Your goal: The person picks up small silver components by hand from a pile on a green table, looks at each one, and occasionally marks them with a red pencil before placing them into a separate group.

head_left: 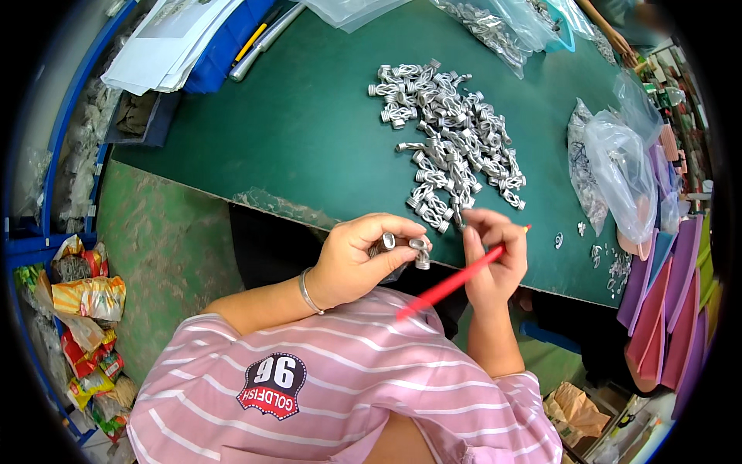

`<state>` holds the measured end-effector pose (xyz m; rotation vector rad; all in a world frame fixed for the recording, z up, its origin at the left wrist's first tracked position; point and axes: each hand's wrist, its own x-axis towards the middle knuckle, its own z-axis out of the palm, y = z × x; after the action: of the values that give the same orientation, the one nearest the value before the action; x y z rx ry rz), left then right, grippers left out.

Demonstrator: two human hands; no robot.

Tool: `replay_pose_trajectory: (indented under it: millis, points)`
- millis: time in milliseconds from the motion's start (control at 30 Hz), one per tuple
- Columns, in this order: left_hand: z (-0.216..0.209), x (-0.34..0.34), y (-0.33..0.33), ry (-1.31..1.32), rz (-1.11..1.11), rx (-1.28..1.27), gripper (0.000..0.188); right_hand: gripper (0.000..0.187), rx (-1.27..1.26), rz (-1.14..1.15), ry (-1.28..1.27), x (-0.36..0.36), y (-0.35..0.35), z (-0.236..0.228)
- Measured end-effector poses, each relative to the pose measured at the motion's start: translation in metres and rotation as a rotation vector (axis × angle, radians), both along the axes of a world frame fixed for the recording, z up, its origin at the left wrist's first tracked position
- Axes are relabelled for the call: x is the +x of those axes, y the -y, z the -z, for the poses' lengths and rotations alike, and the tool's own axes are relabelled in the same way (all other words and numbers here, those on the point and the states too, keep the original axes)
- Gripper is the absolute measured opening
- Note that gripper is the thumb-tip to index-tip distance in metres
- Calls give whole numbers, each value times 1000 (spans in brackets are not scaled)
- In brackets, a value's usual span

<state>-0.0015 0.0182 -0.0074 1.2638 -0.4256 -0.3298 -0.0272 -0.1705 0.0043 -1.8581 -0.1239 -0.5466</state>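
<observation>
My left hand [348,259] is closed around a couple of small silver metal fittings [422,257] with ridged collars and open loop ends, which stick out by the thumb and fingertips. In my right hand [498,259], a slim red stick [450,288], like a pen or tool handle, is pinched and slants down to the left. A small metal piece shows by the right fingertips; whether they hold it I cannot make out. Just beyond both hands lies a large heap of similar fittings [456,135] on the green table [286,131].
Clear bags [622,174] and scattered small metal bits [618,271] lie at the right. A bag of metal parts [487,31] rests at the back. Papers [166,46] cover a blue bin [220,50] at far left. Another person's hand [622,48] is at the upper right.
</observation>
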Motion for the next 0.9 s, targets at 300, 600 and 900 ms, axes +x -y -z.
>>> replay_pose_trajectory:
  millis: [300,600,900]
  points:
    - [-16,3,1,-425,-13,-89,23,30,-328,56,-94,10,11,3]
    - [-25,20,-9,-916,-50,-326,24,27,51,89,-158,3,18,8]
    - [-3,11,-44,-749,606,35,19,20,898,-216,-314,-3,12,-6]
